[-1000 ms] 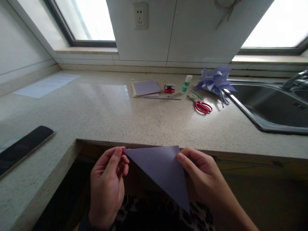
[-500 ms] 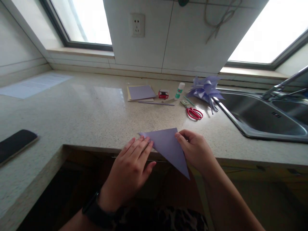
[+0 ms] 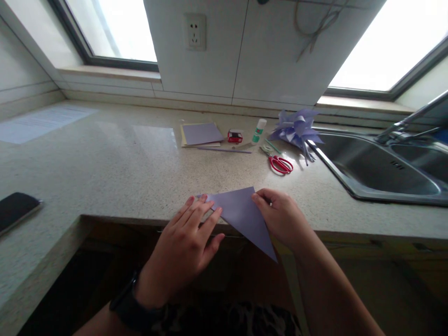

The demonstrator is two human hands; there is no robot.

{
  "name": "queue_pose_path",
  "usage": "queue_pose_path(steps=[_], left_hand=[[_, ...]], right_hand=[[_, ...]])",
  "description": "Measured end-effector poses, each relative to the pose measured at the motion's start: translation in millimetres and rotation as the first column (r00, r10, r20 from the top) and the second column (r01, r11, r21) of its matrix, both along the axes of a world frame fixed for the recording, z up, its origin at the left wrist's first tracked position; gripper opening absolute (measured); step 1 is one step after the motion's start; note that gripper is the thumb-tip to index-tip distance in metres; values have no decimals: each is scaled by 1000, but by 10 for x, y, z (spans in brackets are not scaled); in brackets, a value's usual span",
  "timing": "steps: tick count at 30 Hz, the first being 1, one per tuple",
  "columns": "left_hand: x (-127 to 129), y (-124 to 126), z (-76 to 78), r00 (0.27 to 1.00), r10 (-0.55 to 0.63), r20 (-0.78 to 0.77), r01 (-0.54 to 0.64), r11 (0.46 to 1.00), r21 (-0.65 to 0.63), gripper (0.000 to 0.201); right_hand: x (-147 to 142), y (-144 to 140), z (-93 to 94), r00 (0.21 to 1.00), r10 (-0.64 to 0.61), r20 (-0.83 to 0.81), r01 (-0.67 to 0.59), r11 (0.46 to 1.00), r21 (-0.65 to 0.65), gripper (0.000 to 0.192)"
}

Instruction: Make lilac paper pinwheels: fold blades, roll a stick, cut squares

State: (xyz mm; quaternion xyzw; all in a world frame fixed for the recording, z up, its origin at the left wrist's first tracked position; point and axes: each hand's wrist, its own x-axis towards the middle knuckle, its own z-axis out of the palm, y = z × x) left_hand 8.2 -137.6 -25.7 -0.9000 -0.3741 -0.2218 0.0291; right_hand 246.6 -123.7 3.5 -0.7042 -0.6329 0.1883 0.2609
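jutting off speckled counter (image 3: 133, 175), purple paper (image 3: 247, 210), bright windows (image 3: 114, 30) behind

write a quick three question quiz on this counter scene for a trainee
1. True or false: the left hand lays its fingers on the left end of the purple paper triangle.
2. Which hand pinches the triangle's right edge? A) left B) right
3. What stands between the red box and the purple paper bunch?

Key: 1. True. 2. B, the right hand. 3. The glue stick.
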Motion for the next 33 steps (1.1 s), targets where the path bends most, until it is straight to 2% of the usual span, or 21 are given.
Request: queue_pose_path(steps=[5,15,25,28,29,31,33], left_hand=[[-30,-17,-33,998,-40,-40,41,999,28,52],[-51,-51,-52,996,15,-86,-16,1000,-9,50],[78,-79,-68,988,107,-110,-107,994,13,66],[124,-91,-83,987,134,-87,-134,991,11,64],[130,-93,-94,988,138,-72,-137,990,15,62],[126,-93,-127,992,121,-37,-119,992,35,52],[108,-90,-163,996,92,-10,-91,994,66,47]], right_hand=[[12,-15,1,1000,14,2,-14,1000,-10,34],[-17,25,14,984,-28,174,29,1000,-2,26],[37,212,95,924,-28,381,-21,992,123,20],[-171,39,119,900,-111,421,-9,962,273,27],[-294,-66,101,901,-115,419,-56,925,376,32],[-579,-311,14,916,15,401,-221,854,471,37],[-833,-533,-118,898,168,407,-362,809,464,46]])
